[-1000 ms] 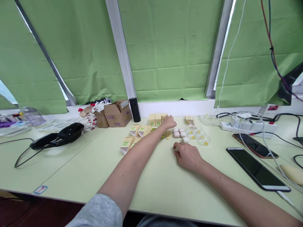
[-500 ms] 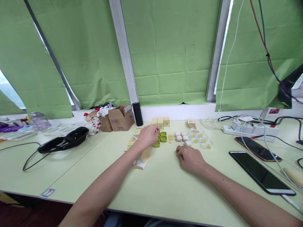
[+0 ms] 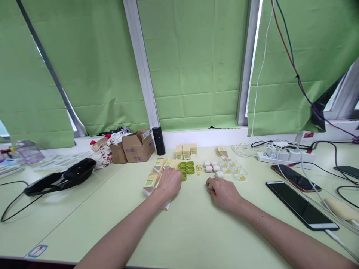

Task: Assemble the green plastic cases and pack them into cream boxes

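My left hand (image 3: pixel 170 184) is over a group of cream paper boxes with green windows, some with white flaps sticking out; one such box (image 3: pixel 149 182) lies just left of the wrist. Its fingertips point down and are hidden behind the knuckles. Just past the hand are small green square trays (image 3: pixel 190 168). My right hand (image 3: pixel 224 193) rests on the tabletop with fingers loosely bent and thumb apart, nothing visible in it. A white marshmallow-like cylinder (image 3: pixel 219 175) is right beyond its fingers, near several pale pink ones (image 3: pixel 208 169).
Small yellow pieces (image 3: pixel 198 170) and clear round cups with yellow centres (image 3: pixel 240 175) sit mid-table. Behind stand more cream boxes (image 3: pixel 186 152), a black cylinder (image 3: pixel 159 141) and a cardboard carton (image 3: pixel 138 147). Phones (image 3: pixel 301 203), cables and a power strip (image 3: pixel 276 157) are at right; a black strapped item (image 3: pixel 78 172) at left.
My left hand has come back from over the green trays to the paper boxes, uncovering the trays. My right hand stays in place. The view has shifted slightly right.
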{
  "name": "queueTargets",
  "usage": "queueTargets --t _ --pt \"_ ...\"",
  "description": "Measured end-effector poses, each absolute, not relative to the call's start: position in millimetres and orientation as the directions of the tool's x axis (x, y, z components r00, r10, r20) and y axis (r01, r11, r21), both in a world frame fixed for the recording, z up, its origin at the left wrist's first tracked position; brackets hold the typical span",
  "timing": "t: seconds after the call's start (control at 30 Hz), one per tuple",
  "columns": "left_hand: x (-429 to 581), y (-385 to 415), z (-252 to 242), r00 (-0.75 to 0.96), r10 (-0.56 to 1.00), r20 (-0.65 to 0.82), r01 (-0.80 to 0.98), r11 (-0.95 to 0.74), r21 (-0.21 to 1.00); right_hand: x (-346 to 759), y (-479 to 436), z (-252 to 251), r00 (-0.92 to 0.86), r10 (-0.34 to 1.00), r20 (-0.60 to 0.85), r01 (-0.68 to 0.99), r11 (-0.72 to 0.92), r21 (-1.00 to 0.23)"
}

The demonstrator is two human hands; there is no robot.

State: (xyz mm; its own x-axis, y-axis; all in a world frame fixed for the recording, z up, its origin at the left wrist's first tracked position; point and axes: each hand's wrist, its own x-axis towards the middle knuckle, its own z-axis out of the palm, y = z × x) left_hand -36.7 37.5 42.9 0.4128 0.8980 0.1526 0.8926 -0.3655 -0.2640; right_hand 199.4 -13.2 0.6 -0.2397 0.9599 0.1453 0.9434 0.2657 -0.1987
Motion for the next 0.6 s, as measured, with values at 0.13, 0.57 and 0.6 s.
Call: queueTargets --t 0.13,0.57,0.6 --pt "-37.5 39.2 40.0 0.417 0.898 0.140 0.885 -0.367 -0.286 199.6 -13.1 -0.5 -0.241 0.960 0.141 0.944 0.266 -0.194" --pt "-33.5 41.6 32.9 0.428 0.895 0.128 0.870 -0.368 -0.329 200.0 -13.3 -1.2 -0.247 0.958 0.143 0.944 0.272 -0.188" --pt "-32.9 41.0 33.1 0.430 0.894 0.127 0.867 -0.370 -0.333 200.1 -13.3 -1.4 -0.249 0.958 0.145 0.944 0.273 -0.185"
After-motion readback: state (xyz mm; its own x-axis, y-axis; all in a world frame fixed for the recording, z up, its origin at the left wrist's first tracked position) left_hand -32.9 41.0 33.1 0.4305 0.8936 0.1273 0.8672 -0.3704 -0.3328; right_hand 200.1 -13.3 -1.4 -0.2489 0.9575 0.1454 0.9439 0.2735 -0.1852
